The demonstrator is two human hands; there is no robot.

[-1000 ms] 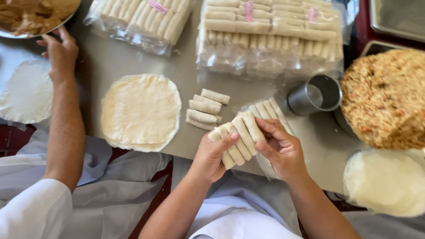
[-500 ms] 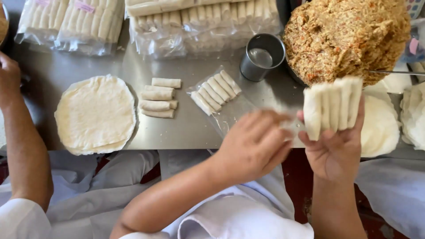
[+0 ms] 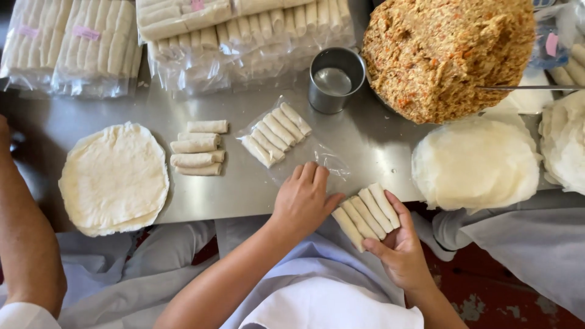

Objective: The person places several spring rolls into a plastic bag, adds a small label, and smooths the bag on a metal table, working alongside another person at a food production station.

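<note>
Pale, cylindrical spring rolls (image 3: 365, 214), five in a row, rest on the right hand (image 3: 399, 253), fingers curled beneath them at the steel table (image 3: 244, 189) edge. Left hand (image 3: 303, 198) lies flat, fingers together, pressing a crinkled clear plastic bag (image 3: 308, 155) beside them.

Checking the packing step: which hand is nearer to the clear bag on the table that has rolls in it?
Left. The left hand rests at the open end of the clear bag. The right hand is off the table edge, holding a row of rolls.
</note>
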